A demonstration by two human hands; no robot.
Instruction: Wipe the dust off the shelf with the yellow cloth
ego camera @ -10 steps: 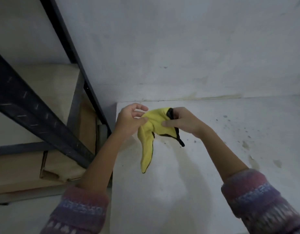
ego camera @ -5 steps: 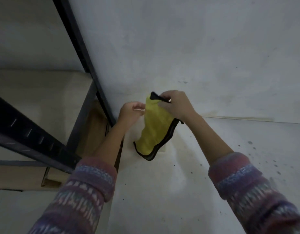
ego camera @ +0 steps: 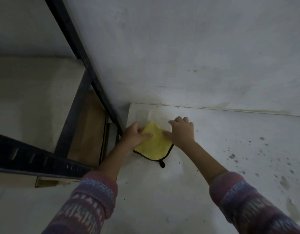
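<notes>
The cloth [ego camera: 152, 144] is yellow, edged black; the white shelf [ego camera: 162, 191] is dark-speckled right of the right grip [ego camera: 181, 130]; sleeves [ego camera: 90, 200] are pink-purple patterned.

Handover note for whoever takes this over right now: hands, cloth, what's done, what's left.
Left hand: flat on the yellow cloth, left side, fingers straight.
Right hand: open, thumb on the cloth's right edge, fingers on the shelf.
Cloth: folded, flat on the shelf near its back left corner, beside the black post.
Done: cloth laid down.
Left: the wiping; dark specks lie to the right.
</notes>
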